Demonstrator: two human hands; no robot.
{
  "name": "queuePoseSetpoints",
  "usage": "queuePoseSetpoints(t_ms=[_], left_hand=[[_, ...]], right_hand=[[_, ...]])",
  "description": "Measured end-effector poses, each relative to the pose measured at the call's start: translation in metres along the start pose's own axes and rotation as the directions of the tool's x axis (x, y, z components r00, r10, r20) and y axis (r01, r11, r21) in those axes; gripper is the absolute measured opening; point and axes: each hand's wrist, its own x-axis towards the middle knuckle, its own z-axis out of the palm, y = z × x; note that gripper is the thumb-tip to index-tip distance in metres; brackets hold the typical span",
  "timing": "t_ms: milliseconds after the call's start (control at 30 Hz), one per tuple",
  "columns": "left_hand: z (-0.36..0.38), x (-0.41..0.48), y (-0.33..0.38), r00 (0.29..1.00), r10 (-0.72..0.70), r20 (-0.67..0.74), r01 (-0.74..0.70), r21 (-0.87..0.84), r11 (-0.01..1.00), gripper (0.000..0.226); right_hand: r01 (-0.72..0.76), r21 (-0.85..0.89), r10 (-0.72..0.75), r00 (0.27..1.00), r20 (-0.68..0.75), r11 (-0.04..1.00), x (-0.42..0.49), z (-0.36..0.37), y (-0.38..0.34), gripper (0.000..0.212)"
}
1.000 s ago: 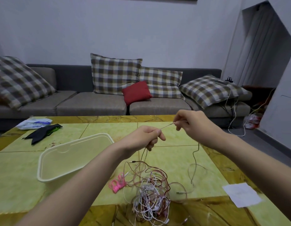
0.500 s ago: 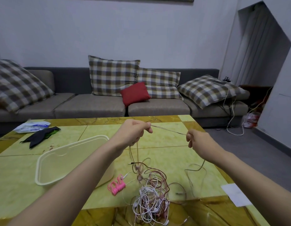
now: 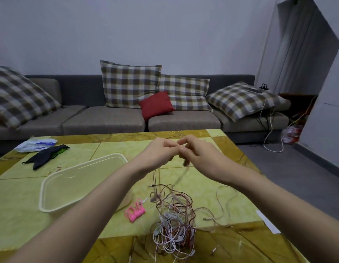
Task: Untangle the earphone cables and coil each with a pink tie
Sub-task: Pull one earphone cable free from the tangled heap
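Note:
A tangle of white, pink and red earphone cables [image 3: 174, 223] lies on the green table near its front edge. Both hands are raised above it, fingertips meeting. My left hand [image 3: 157, 154] pinches a thin pinkish cable [image 3: 179, 179] that hangs down into the pile. My right hand [image 3: 195, 154] pinches the same cable right beside it, and a blurred loop droops below the fingers. A bunch of pink ties [image 3: 134, 211] lies on the table left of the tangle.
A translucent plastic container [image 3: 51, 186] stands on the table [image 3: 22, 215] at the left. A black cloth [image 3: 45, 155] and a white packet [image 3: 35, 145] lie at the far left corner. A white paper slip [image 3: 267, 222] lies at the right edge. A grey sofa with cushions stands behind.
My hands were apart with the cable stretched between them; the right hand has come in to meet the left, and the cable now hangs slack in a loop.

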Motion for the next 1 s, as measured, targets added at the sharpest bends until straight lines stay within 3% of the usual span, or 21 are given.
queuePoseSetpoints(t_ms=[200,367,500,567,700,867,1000], left_hand=[[-0.002,-0.007,-0.024,0.996,-0.052,0.067,0.054,-0.016,0.998,0.026],[0.01,-0.015,-0.057,0.974,-0.165,0.153,0.16,0.048,0.986,0.027],[0.014,-0.018,-0.076,0.931,-0.28,0.233,0.249,0.153,0.956,0.031],[0.017,-0.018,-0.077,0.932,-0.293,0.214,0.287,0.062,0.956,0.033],[0.017,-0.017,-0.068,0.955,-0.287,0.074,0.294,-0.354,0.888,0.033],[0.02,-0.012,-0.06,0.96,-0.277,-0.037,0.232,-0.448,0.864,0.031],[0.023,-0.01,-0.049,0.956,-0.289,-0.051,0.179,-0.679,0.712,0.03]], right_hand=[[-0.013,-0.172,0.008,1.0,-0.029,0.985,-0.002,-0.011,0.007,0.024],[-0.081,-0.119,0.055,0.977,-0.208,0.99,-0.002,-0.025,0.018,0.024],[-0.094,-0.093,0.068,0.966,-0.25,0.991,-0.005,-0.027,0.025,0.022],[-0.107,-0.081,0.084,0.966,-0.243,0.991,-0.008,-0.022,0.029,0.022],[-0.154,-0.113,0.133,0.976,-0.171,0.982,-0.01,-0.012,0.041,0.023],[-0.229,-0.162,0.22,0.973,-0.071,0.96,-0.012,0.005,0.054,0.025],[-0.196,-0.102,0.196,0.981,-0.014,0.975,-0.016,0.021,0.055,0.018]])
